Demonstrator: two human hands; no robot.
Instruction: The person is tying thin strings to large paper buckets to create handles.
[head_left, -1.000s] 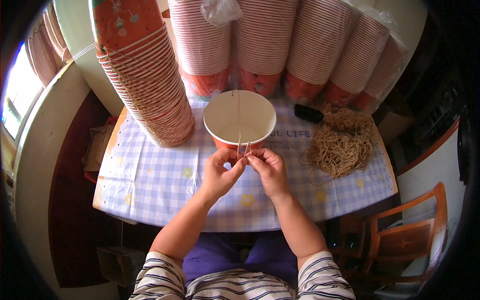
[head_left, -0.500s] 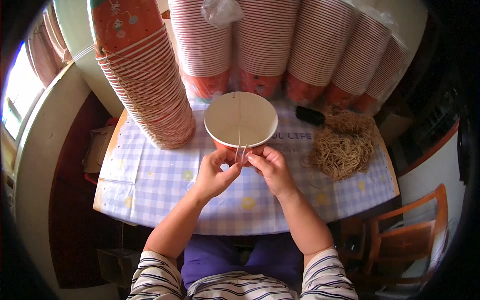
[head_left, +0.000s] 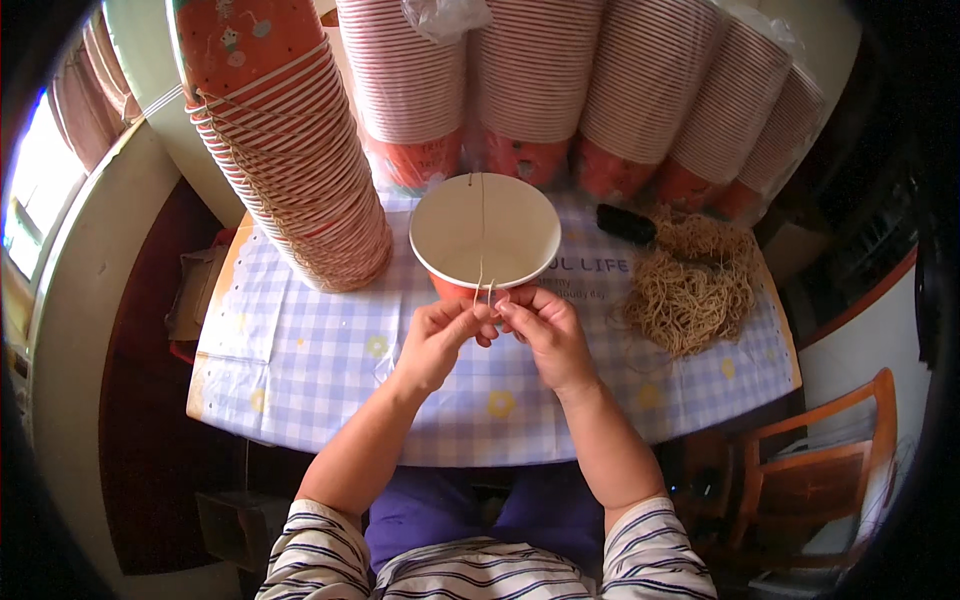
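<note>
A red paper bucket (head_left: 445, 235) with a white inside stands in front of me, its mouth facing up. A thin tan string (head_left: 483, 225) crosses the mouth from the far rim to the near rim. Its end hangs over the near rim in short strands. My left hand (head_left: 440, 338) pinches a strand between thumb and forefinger, just below that rim. Close beside it, my right hand (head_left: 548, 335) is closed too, thumb and forefinger pinching string at the same spot. The fingertips of both hands almost meet and partly hide the string there.
At the left a tall leaning stack of red buckets (head_left: 300, 180) has strings hanging along it. Several plastic-wrapped bucket stacks (head_left: 530, 70) line the back. To the right lie a heap of tan strings (head_left: 695, 300) and a black object (head_left: 625, 224). A wooden chair (head_left: 815, 480) stands at lower right.
Both hands have shifted slightly up toward the bucket's rim. The strands at the near rim look shorter and stand apart from each other, with the fingertips still together. The view has tilted slightly.
</note>
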